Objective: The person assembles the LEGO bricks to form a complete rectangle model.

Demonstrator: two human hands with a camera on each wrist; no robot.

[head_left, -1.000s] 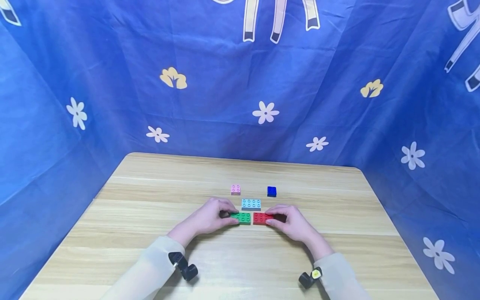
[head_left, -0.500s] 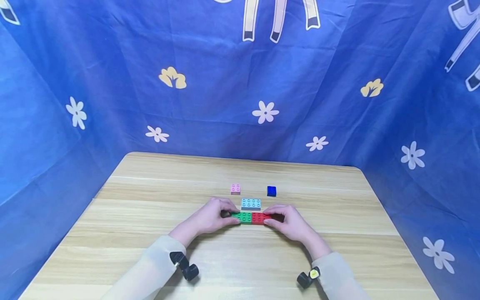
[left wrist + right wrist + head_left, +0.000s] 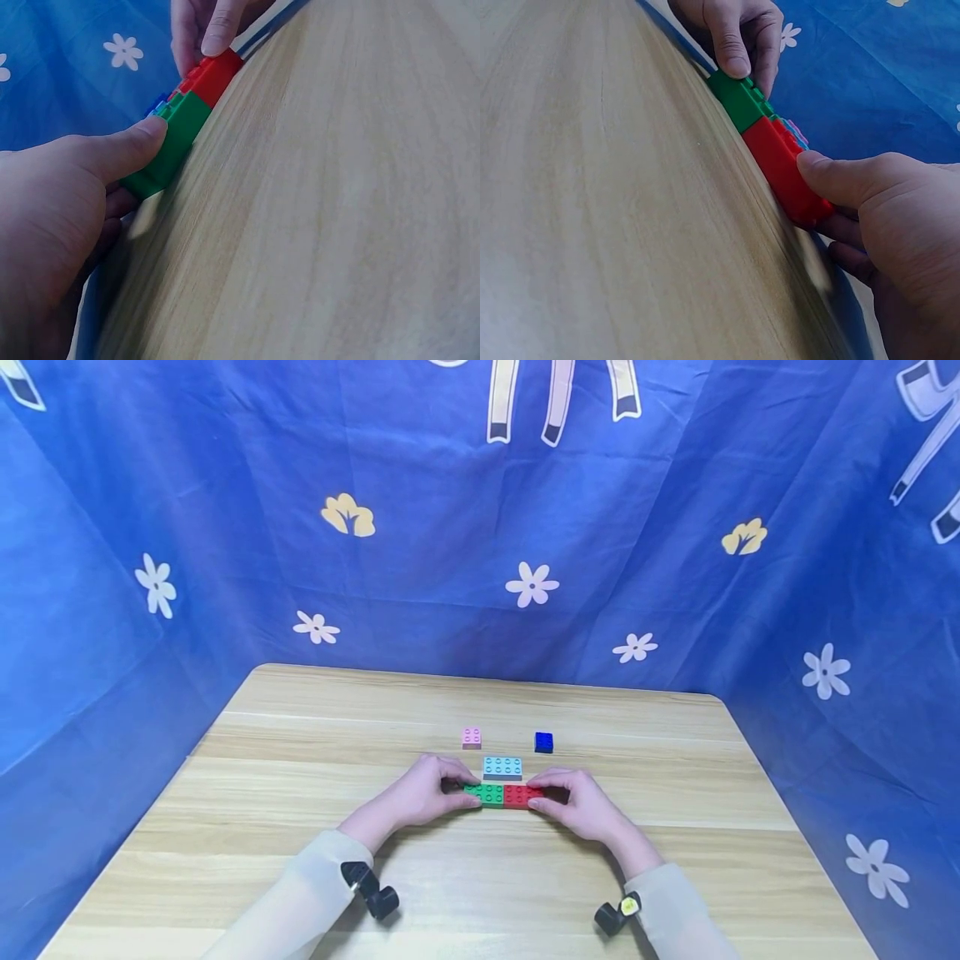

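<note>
My left hand (image 3: 423,793) pinches the outer end of a green toy brick (image 3: 176,139) between thumb and fingers. A red toy brick (image 3: 776,165) is gripped the same way by my right hand (image 3: 581,804). The two bricks stand end to end on the table, their short faces meeting, studs facing up. Just behind the pair in the head view lies a light blue brick (image 3: 502,767) with two rows of studs. My fingers cover the outer studs of both held bricks.
Farther back on the wooden table (image 3: 480,877) sit a small pink brick (image 3: 471,739) at left and a small dark blue brick (image 3: 543,742) at right. A blue patterned curtain (image 3: 420,635) surrounds the table's back and sides.
The gap between the green and red bricks has closed: my right hand slid the red one left against the green one. Over the last half second both hands have stayed put.
</note>
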